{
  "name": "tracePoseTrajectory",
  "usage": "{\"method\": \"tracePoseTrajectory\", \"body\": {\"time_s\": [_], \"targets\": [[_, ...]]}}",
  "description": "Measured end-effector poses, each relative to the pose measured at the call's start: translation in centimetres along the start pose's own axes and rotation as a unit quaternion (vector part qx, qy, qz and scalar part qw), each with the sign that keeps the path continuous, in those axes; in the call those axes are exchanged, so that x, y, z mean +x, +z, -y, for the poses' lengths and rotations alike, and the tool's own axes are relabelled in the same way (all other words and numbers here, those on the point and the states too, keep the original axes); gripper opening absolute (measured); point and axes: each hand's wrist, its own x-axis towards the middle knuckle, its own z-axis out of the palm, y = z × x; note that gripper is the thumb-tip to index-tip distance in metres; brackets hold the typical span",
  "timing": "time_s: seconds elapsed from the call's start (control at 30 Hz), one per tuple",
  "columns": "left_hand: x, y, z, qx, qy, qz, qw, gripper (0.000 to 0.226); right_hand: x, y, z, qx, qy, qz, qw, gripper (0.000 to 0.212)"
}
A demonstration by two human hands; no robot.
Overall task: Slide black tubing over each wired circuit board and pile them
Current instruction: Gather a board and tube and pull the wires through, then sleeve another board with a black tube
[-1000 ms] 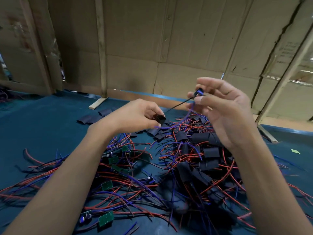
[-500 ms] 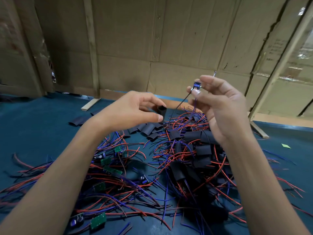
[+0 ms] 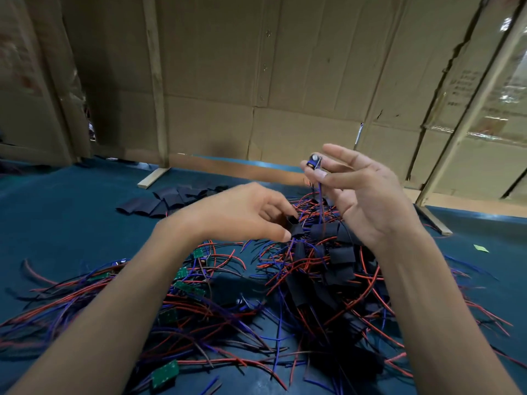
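Black tubing [image 3: 295, 228], a short sleeve, sat pinched between the thumb and curled fingers of the left hand [image 3: 242, 212], which reached in low over the pile with its forearm running up from the lower left. The right hand [image 3: 362, 195] was raised higher, palm turned towards the person, thumb and forefinger pinching a small wired circuit board [image 3: 313, 162] at its top end while the other fingers spread loosely. The board stood nearly upright, its long axis vertical, and its blue wire hung straight down towards the sleeved boards [image 3: 339, 260] heaped on the teal table [image 3: 57, 223]. The tubing's open mouth faced up and to the right, towards that wire.

Compared with 0.5 seconds before, the left hand had dropped closer to the heap, and the board had turned more upright. Bare green boards [image 3: 165, 373] with red and blue leads lay to the left, and 1 row of spare tubing pieces [image 3: 159, 202] lay further back.
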Motion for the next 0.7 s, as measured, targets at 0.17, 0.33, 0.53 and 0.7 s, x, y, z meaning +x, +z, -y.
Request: {"method": "tracePoseTrajectory", "body": {"time_s": [0.17, 0.33, 0.53, 0.7], "targets": [[0.1, -0.2, 1.0, -0.074, 0.014, 0.004, 0.997, 0.033, -0.3, 0.5, 0.5, 0.097, 0.019, 0.045, 0.994, 0.047], [0.2, 0.2, 0.8, -0.097, 0.027, 0.022, 0.995, 0.033, -0.6, 0.9, 1.4, 0.223, 0.008, 0.031, 0.974, 0.055], [0.2, 0.5, 0.4, -0.132, 0.045, 0.023, 0.99, 0.035, -0.9, 1.0, 1.9, 0.225, 0.008, 0.009, 0.974, 0.054], [0.1, 0.3, 0.3, -0.142, 0.061, 0.011, 0.988, 0.034, -0.9, 1.0, 1.8, 0.196, 0.014, -0.013, 0.98, 0.056]]}}
